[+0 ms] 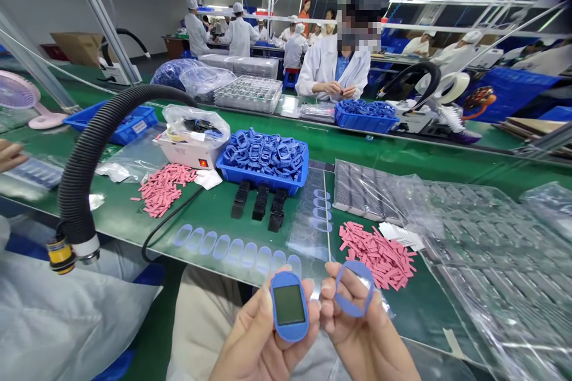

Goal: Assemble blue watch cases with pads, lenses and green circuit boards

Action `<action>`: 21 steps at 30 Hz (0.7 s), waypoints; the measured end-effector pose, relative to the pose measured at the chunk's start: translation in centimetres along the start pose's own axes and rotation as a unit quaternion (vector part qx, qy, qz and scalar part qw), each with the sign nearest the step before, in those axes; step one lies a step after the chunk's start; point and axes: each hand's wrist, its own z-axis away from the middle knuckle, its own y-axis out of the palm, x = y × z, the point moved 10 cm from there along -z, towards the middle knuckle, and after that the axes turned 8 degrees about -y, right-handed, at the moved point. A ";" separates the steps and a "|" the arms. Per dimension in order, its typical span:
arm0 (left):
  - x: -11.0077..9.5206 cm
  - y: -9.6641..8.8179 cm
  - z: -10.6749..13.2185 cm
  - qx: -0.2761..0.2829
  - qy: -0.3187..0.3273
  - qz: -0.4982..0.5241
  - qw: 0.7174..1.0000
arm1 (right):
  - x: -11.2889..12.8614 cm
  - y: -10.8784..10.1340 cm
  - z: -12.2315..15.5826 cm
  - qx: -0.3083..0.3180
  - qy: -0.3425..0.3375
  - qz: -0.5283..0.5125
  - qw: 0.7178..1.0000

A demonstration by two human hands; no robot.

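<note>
My left hand (261, 336) grips a small blue-cased device (289, 305) with a dark rectangular screen, holding it upright by its edges. In my right hand (364, 333), finger and thumb pinch a blue silicone ring (353, 263), an oval band that is open in the middle. Just beyond my hands, a transparent sheet (308, 232) lies on the green belt, with a row of similar blue rings (235, 255) on it. A pile of pink strips (378, 256) lies to the right of my right hand.
A blue crate (263, 181) of blue rings stands beyond the sheet, with black strips (259, 202) in front of it. A black ribbed hose (83, 155) curves at left. Stacked transparent trays (491, 268) fill the right. A co-worker (333, 74) sits across the belt, and another person's hand (9, 155) shows at far left.
</note>
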 end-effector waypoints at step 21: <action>0.7 -4.2 -0.3 -0.161 -0.012 0.071 0.984 | 0.7 -0.4 -0.9 0.112 -0.112 0.141 0.977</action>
